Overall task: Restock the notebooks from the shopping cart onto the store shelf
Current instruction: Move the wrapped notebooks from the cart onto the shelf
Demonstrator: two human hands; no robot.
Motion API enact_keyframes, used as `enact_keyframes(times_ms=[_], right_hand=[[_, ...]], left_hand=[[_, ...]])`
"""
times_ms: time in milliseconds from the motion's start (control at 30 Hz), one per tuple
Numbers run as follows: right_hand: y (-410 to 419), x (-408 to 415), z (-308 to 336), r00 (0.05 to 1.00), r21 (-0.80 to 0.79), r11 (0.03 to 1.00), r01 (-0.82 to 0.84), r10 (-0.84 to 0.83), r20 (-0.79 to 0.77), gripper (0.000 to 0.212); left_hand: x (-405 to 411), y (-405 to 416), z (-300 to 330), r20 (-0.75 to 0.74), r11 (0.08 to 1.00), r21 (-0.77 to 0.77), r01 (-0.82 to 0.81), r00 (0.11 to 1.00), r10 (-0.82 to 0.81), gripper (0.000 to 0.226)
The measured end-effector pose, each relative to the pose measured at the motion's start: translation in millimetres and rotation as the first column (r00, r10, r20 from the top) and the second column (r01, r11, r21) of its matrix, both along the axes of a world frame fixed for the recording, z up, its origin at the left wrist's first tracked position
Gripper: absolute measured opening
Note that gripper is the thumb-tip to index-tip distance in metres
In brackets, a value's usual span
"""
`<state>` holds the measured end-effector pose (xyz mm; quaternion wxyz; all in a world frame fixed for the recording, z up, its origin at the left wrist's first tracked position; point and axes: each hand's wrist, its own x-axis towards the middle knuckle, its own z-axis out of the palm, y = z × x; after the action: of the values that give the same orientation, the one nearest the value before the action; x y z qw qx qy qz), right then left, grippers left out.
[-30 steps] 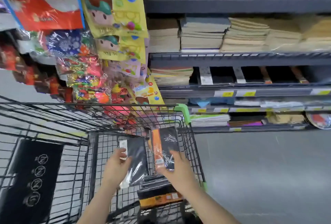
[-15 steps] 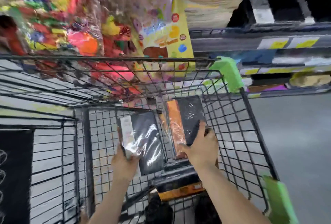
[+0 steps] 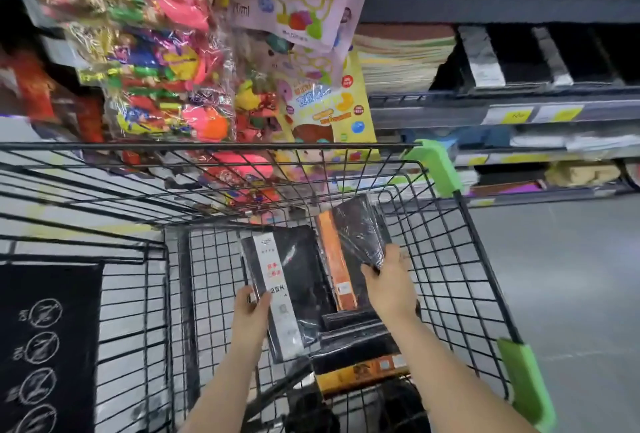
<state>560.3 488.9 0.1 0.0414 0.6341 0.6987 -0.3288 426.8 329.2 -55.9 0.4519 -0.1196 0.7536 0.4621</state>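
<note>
Grey store flooring lay under the wire shopping cart. Near its right corner the left hand gripped a white-banded notebook and the right hand an orange-banded notebook; both looked light, stiff, film-slick, best pinched at the lower edges. Beyond, hanging toy packs crowded the store shelf.

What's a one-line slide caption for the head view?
Both hands lift wrapped black notebooks from the wire shopping cart: left hand holds a white-banded one, right hand an orange-banded one.
</note>
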Motion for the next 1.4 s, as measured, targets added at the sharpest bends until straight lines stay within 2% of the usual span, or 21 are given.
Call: enact_keyframes(times_ms=[100,233,300,400,500,633,733,833,967,1033,1133,1267,1400], right_hand=[[-1.1,0.6,21.6,0.996,-0.079,0.996,-0.036,0.030,-0.086,0.037],[4.6,8.7,58.6,0.977,-0.195,0.981,-0.016,-0.027,-0.213,0.036],[14.6,14.6,80.2,0.962,-0.195,0.981,-0.019,-0.035,-0.272,0.037],[33.7,25.7,116.0,0.933,-0.171,0.985,-0.020,-0.043,-0.358,0.024],[57.9,48.0,149.8,0.881,-0.144,0.989,-0.030,-0.042,-0.471,0.024],[95.2,102.8,183.0,0.829,-0.125,0.992,-0.037,-0.039,-0.557,0.027],[130.5,160.1,200.3,0.808,-0.124,0.992,-0.029,-0.050,-0.588,0.032],[171.4,221.5,215.5,0.813,-0.053,0.998,-0.036,-0.002,-0.582,0.029],[226.1,302.1,228.6,0.838,-0.002,0.999,-0.038,0.031,-0.544,0.029],[249.9,338.4,233.8,0.841,-0.012,1.000,-0.026,0.015,-0.541,0.028],[280.2,381.5,239.0,0.834,-0.036,0.999,-0.001,-0.019,-0.551,0.028],[316.4,425.1,233.8,0.832,-0.076,0.996,0.050,-0.083,-0.548,0.029],[350.5,449.6,228.4,0.829,-0.111,0.989,0.093,-0.139,-0.542,0.027]], left_hand=[[-7.4,-3.0,32.7,-0.067,1.000,0.000,0.009,0.998,-0.009,0.033],[-18.5,-6.6,85.4,-0.188,0.997,-0.032,0.068,0.979,-0.073,0.036],[-21.7,-3.7,119.6,-0.258,0.996,-0.013,0.083,0.962,-0.083,0.027],[-21.2,7.7,161.8,-0.332,0.998,0.025,0.058,0.942,-0.046,0.040],[-7.5,29.1,199.6,-0.402,0.995,0.052,0.082,0.914,-0.055,0.019],[33.0,68.6,243.7,-0.441,0.989,0.134,0.059,0.898,0.006,0.018],[81.6,109.4,269.0,-0.457,0.981,0.191,0.037,0.888,0.055,0.028],[137.1,158.3,287.1,-0.509,0.970,0.235,0.065,0.858,0.066,0.015],[208.8,221.4,304.3,-0.504,0.956,0.288,0.057,0.858,0.101,0.021],[242.0,247.1,304.6,-0.474,0.954,0.296,0.050,0.875,0.101,0.019],[281.2,278.0,305.4,-0.408,0.953,0.300,0.028,0.907,0.102,0.032],[315.5,317.1,301.6,-0.382,0.956,0.291,0.043,0.921,0.075,0.029],[332.6,357.4,292.5,-0.358,0.951,0.307,0.032,0.930,0.084,0.036]])
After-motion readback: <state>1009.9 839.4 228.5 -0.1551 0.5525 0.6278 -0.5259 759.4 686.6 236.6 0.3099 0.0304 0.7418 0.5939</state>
